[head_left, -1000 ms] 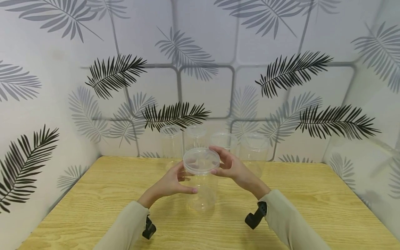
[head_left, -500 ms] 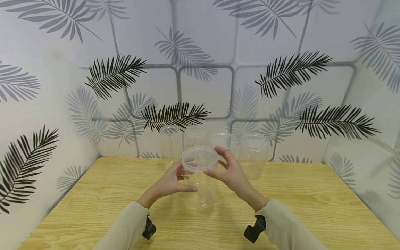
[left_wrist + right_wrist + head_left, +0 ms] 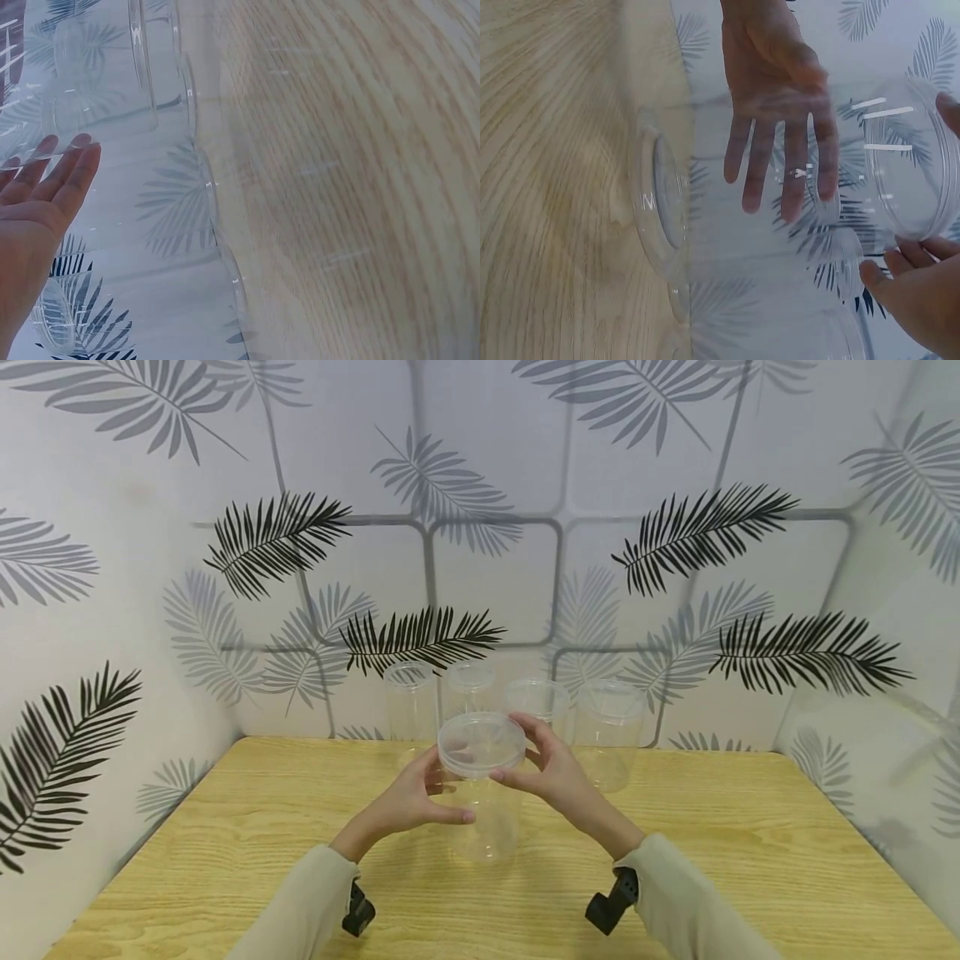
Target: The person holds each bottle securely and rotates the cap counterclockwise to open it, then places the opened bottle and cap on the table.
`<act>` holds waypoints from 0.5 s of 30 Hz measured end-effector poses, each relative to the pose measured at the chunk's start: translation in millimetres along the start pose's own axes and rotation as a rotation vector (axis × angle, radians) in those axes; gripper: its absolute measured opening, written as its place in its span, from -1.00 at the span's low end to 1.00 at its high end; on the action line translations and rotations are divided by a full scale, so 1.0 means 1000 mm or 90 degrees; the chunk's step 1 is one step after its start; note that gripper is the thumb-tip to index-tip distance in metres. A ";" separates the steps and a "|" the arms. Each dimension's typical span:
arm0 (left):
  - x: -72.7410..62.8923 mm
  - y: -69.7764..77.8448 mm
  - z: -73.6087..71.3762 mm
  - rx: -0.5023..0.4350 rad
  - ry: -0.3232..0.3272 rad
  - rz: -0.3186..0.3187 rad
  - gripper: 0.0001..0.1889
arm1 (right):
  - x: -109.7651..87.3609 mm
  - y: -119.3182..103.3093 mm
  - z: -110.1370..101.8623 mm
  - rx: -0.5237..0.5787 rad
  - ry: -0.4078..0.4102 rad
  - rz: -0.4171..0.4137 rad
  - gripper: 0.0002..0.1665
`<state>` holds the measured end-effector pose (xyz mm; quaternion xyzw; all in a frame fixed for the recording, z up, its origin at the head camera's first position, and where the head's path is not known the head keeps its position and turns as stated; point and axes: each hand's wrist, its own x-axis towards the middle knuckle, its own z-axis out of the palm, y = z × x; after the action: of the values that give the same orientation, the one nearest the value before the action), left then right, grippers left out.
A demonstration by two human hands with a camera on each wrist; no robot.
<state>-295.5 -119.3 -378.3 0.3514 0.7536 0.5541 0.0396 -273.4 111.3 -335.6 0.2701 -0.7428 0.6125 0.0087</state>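
Note:
A tall clear plastic jar (image 3: pixel 491 839) stands upright in front of me, with a round clear lid (image 3: pixel 482 739) on its top. My left hand (image 3: pixel 405 797) holds the jar's side, thumb toward me and fingers round the far side. Through the transparent wall in the right wrist view, the left hand's fingers (image 3: pixel 754 169) show fairly straight and spread. At the top, my right hand (image 3: pixel 551 772) grips the lid's edge between thumb and fingers. In the left wrist view the left hand (image 3: pixel 37 202) lies against the clear wall.
Behind the held jar several more clear jars stand in a row, among them a narrow one (image 3: pixel 410 714) at the left and a wider one (image 3: pixel 611 735) at the right. They are on a wood-grain table (image 3: pixel 300 827), backed by a leaf-patterned wall (image 3: pixel 487 568).
My right hand has shifted left round the lid's edge, its thumb now further across the front. The lid and jar have moved very slightly; the left hand keeps its hold.

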 end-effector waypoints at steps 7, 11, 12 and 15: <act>-0.001 0.002 -0.001 0.003 -0.012 -0.002 -0.05 | 0.007 0.007 -0.018 0.143 -0.158 -0.005 -0.06; -0.001 0.003 -0.001 0.001 -0.021 0.003 -0.08 | 0.010 0.009 -0.022 0.180 -0.197 -0.012 -0.03; -0.001 0.003 -0.001 -0.001 -0.022 0.004 -0.08 | 0.010 0.009 -0.022 0.185 -0.202 -0.013 -0.03; -0.001 0.003 -0.001 -0.004 -0.020 0.002 -0.08 | 0.010 0.009 -0.022 0.183 -0.201 -0.016 -0.02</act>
<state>-293.4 -120.3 -375.7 0.3612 0.7504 0.5511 0.0517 -292.5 128.0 -334.9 0.3702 -0.6367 0.6621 -0.1385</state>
